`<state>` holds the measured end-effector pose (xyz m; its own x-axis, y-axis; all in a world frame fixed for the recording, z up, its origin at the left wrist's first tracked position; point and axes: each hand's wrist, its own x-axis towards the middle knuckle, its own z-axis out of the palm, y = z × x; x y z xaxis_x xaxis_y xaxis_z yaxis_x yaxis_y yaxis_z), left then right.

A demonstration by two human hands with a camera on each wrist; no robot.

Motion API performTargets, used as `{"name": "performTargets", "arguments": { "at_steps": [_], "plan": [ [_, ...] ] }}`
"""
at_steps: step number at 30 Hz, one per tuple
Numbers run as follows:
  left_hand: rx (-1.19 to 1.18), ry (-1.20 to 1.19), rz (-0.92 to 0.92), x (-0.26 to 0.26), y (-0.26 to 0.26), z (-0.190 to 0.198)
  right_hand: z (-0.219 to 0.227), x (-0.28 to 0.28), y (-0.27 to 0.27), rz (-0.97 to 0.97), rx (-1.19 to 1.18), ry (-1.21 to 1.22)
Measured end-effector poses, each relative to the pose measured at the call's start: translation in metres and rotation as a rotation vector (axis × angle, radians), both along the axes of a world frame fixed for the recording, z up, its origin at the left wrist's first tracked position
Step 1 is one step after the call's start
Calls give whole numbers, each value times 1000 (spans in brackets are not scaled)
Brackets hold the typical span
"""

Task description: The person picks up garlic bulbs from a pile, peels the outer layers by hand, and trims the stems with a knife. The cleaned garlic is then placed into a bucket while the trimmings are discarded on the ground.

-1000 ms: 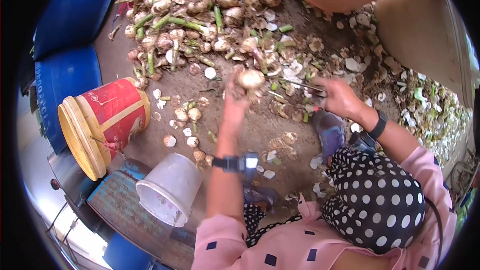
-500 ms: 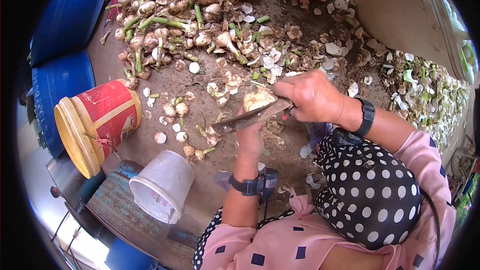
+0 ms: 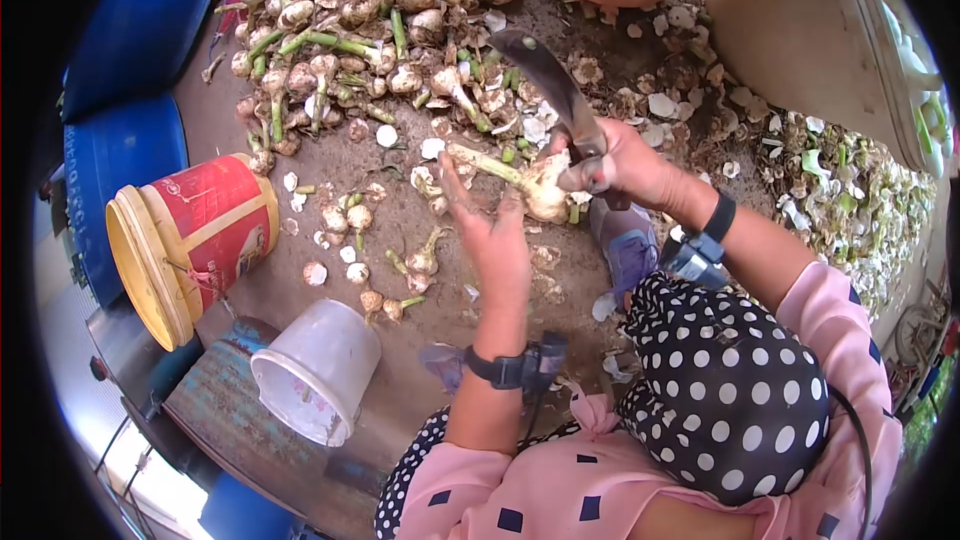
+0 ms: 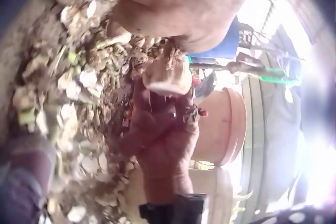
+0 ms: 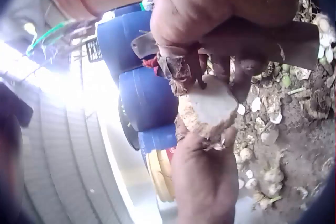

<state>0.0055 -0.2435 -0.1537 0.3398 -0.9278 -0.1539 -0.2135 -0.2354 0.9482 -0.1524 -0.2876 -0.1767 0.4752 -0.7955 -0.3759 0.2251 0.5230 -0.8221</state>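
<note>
My right hand (image 3: 635,168) grips a curved knife (image 3: 550,78), its blade angled up and left, while the thumb lies against a garlic bulb (image 3: 546,190) with its stem toward the left. In the head view my left hand (image 3: 492,240) is beside the bulb with fingers spread. The left wrist view has my left hand (image 4: 184,8) large at the top, and the bulb (image 4: 167,78) at the fingers of my right hand (image 4: 165,145). A pale cut face on the bulb (image 5: 212,106) shows in the right wrist view, above my left hand (image 5: 205,182).
Garlic with stems (image 3: 340,70) is piled at upper left. A red and yellow bucket (image 3: 215,215) and a white bucket (image 3: 330,355) lie tipped at left. Peelings (image 3: 840,210) cover the ground at right, near a large tub (image 3: 810,50). A shoe (image 3: 625,240) stands below the bulb.
The knife has swung from across the bulb to pointing up and left. My left hand has come off the bulb and spread its fingers; the bulb is now at my right hand.
</note>
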Motion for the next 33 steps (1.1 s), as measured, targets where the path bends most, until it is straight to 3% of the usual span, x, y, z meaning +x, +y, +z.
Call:
{"name": "performTargets", "arguments": {
  "at_steps": [1,2,4,5,8,9,11,13,14,15,17,18,20,22,24,26,28,30,31,32,33],
  "plan": [
    [70,527,211,0,8,-4,2,6,0,12,-120,20],
    [71,525,215,6,12,-9,8,5,3,92,-47,87],
    [353,1192,79,19,14,-7,-1,10,9,123,-469,420],
    [355,1192,80,19,16,-9,-3,9,11,123,-467,419],
    [326,628,137,20,21,-20,7,6,8,212,-452,547],
    [339,582,179,23,19,-20,15,7,4,204,-528,656],
    [282,621,115,30,18,-15,4,7,1,195,-600,760],
    [231,789,96,46,18,1,-44,-2,6,353,-544,854],
    [190,666,177,67,16,9,-56,-15,10,382,-368,915],
    [143,541,254,92,6,14,-66,-28,16,292,-318,859],
    [133,-348,166,166,5,-23,-72,-34,32,207,-244,798],
    [141,-347,166,164,-1,-24,-72,-34,34,167,-221,761],
    [157,-656,26,149,-34,-22,-69,-34,22,133,-214,731],
    [388,-391,-2,109,-73,-35,-61,-31,14,214,-81,853],
    [548,-546,-215,69,-113,-30,-69,-36,12,181,-81,806],
    [544,-761,-383,66,-131,-80,-52,-38,10,192,-139,830],
    [433,-860,-379,64,-127,-92,-44,-39,10,164,-212,864],
    [432,-355,-274,65,-114,-94,-34,-35,10,174,-207,889],
    [447,94,-121,57,-104,-82,-30,-32,10,168,-202,885],
    [446,89,-126,50,-91,-67,-26,-28,9,181,-319,889],
    [449,282,-100,44,-75,-51,-22,-24,8,195,-437,892]
  ]
}}
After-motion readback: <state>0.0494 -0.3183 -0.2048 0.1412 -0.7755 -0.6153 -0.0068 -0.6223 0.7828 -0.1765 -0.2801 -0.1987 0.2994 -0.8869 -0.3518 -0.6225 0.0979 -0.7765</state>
